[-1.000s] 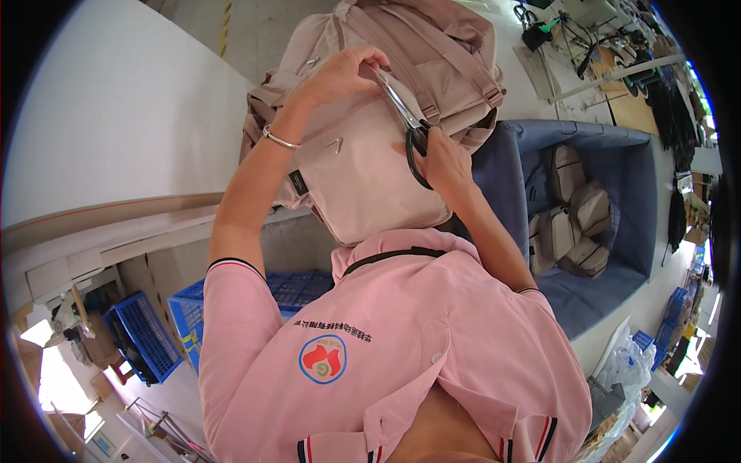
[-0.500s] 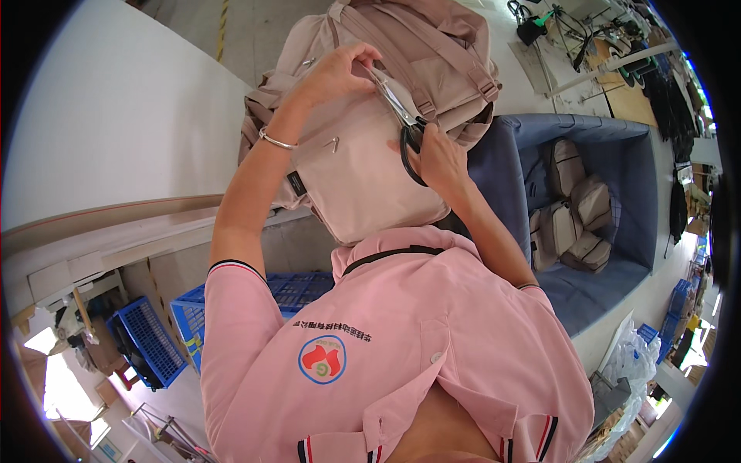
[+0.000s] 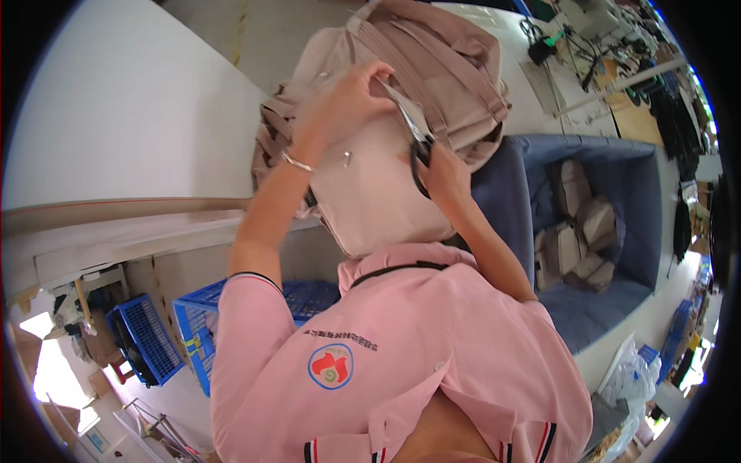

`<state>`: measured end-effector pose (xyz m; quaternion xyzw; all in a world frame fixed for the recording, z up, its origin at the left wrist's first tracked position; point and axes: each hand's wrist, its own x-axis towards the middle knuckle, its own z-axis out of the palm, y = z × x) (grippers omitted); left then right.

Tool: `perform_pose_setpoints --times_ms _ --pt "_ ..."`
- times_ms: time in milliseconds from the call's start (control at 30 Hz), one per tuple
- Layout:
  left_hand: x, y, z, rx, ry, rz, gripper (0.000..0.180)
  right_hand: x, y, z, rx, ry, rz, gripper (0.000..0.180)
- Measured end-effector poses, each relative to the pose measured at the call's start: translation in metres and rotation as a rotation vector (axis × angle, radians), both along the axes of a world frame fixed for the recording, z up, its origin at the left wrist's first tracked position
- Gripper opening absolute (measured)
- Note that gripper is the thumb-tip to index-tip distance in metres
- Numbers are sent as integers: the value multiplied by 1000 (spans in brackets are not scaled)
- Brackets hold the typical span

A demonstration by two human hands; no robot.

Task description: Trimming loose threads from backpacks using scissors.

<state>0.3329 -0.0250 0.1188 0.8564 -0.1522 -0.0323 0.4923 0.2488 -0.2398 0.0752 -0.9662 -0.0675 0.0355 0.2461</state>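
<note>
A beige-pink backpack (image 3: 386,208) lies in front of me, its straps on the far right part. Black-handled scissors (image 3: 414,125) are in my right hand (image 3: 448,176), with the fingers through and around the handles. Their blades point up and left across the fabric, toward my left hand (image 3: 356,94). That hand is bent over the bag's upper part, its thumb and fingertips pinched close to the blade tips. What they pinch is too small to make out, and the hand is partly blurred. A small zipper pull (image 3: 347,159) shows below my left wrist.
To the right stands a blue-grey fabric-lined bin (image 3: 515,208) holding several beige pouches (image 3: 595,224). A white table (image 3: 131,116) extends on the left. Blue plastic crates (image 3: 148,339) are below it. Cables and tools (image 3: 575,46) lie at the far right.
The whole view has shifted, so the backpack and both hands sit slightly lower and further right. My left arm is blurred by motion. The scissors stay in my right hand.
</note>
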Motion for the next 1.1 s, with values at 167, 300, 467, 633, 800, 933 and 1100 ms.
perform_pose_setpoints --times_ms 167,300,467,633,800,933,1100 --pt "-47 13 -40 -16 -342 597 59 -22 -35 -17 165 -49 -80 57" --pt "-152 25 -115 -183 24 1151 55 -28 -63 -23 344 95 -70 59" --pt "-279 -17 -206 -433 259 1160 43 -30 -69 -36 491 232 -57 63" --pt "-301 -30 -198 -1060 572 1318 41 -36 -76 -49 528 181 16 66" --pt "-292 -34 -178 -1223 442 1224 38 -30 -88 -75 566 168 40 71" --pt "-269 -37 -134 -993 41 1330 29 -34 -106 -79 564 289 52 73" --pt "-263 -38 8 -639 -204 1190 32 -40 -142 -69 1038 387 -56 42"
